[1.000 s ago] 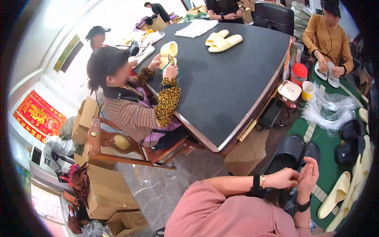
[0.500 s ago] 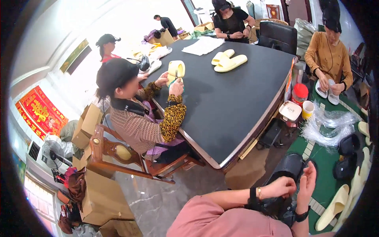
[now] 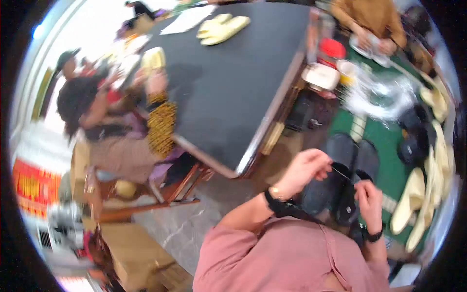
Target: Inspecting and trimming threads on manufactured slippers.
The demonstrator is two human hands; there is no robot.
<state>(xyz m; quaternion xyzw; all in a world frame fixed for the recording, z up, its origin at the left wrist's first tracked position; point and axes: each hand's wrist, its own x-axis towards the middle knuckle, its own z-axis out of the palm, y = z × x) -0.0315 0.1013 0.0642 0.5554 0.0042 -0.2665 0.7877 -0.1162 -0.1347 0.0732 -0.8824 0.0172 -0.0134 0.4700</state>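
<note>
My left hand point(image 3: 311, 166) is closed, thumb and fingertips pinching one end of a thin strand point(image 3: 342, 173). Toward its other end, my right hand point(image 3: 368, 198) is closed too, fingers curled in. The strand runs between both hands, above a pair of black slippers point(image 3: 337, 147) lying side by side in front of me. Motion blur hides exactly how the right fingertips grip. Beyond the slippers lies a loose bundle of clear plastic strands point(image 3: 384, 100) on the green surface point(image 3: 344, 122).
Several pale yellow slippers point(image 3: 409, 200) and a black slipper point(image 3: 413, 148) lie at the right. A red-lidded jar point(image 3: 332, 50) and white container point(image 3: 320, 77) stand beyond. The big dark table point(image 3: 238, 92) holds more yellow slippers point(image 3: 224, 29). Co-workers sit left and far right.
My view has swung, shifting the room up and left. My hands, raised with fingers apart on the right one before, are now lower and closed, with the strand stretched between them.
</note>
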